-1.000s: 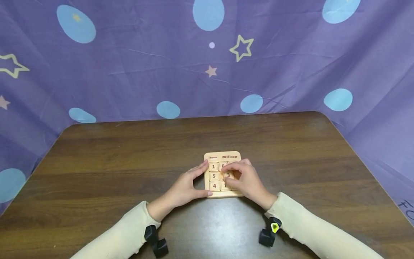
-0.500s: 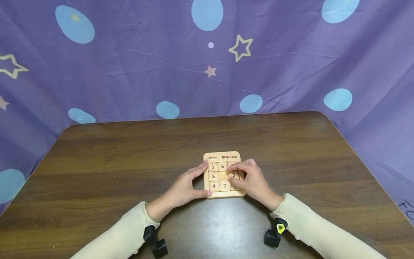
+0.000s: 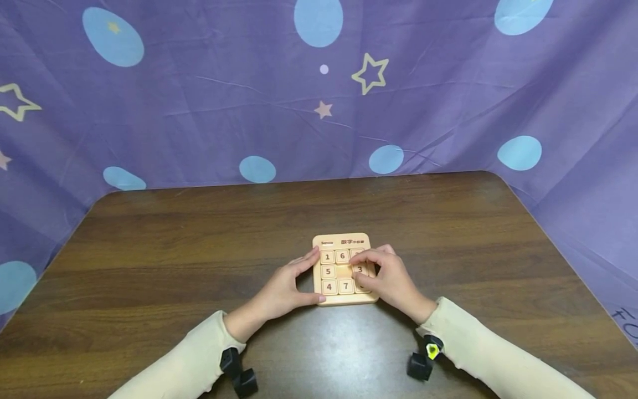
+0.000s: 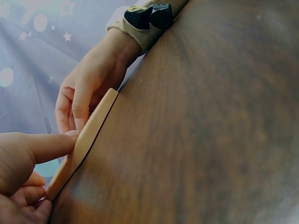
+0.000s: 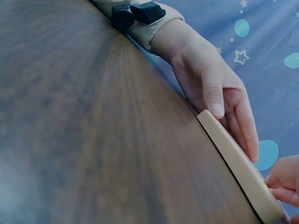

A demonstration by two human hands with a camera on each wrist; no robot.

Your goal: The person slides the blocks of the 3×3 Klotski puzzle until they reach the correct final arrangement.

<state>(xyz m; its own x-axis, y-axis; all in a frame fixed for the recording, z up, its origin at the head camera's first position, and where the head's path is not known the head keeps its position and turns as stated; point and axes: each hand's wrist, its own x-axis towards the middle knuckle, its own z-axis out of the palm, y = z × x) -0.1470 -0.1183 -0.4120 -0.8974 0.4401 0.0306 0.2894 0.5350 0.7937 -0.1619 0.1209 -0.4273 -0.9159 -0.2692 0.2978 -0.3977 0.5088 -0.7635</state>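
A pale wooden sliding number puzzle (image 3: 344, 237) lies flat on the table, with numbered tiles in its frame. My left hand (image 3: 281, 288) holds the frame's left side, index fingertip near the upper part and thumb at the lower corner. Over the right part of the board, my right hand (image 3: 394, 282) has thumb and index fingertip at the left corners of the tile marked 3 (image 3: 360, 270). An uncovered slot (image 3: 344, 271) shows between that tile and the 5 tile (image 3: 328, 271). The right hand partly hides the right column. Both wrist views show the puzzle's edge (image 4: 84, 144) side-on.
The brown wooden table (image 3: 199, 238) extends around the puzzle on all sides. Behind it hangs a purple cloth (image 3: 224, 100) with stars and blue ovals. A black wrist camera (image 3: 421, 366) sits below each sleeve cuff.
The right hand has slid the 3 tile rightward from near the middle into the right column, uncovering the centre slot. Over the last half second both hands stay put.
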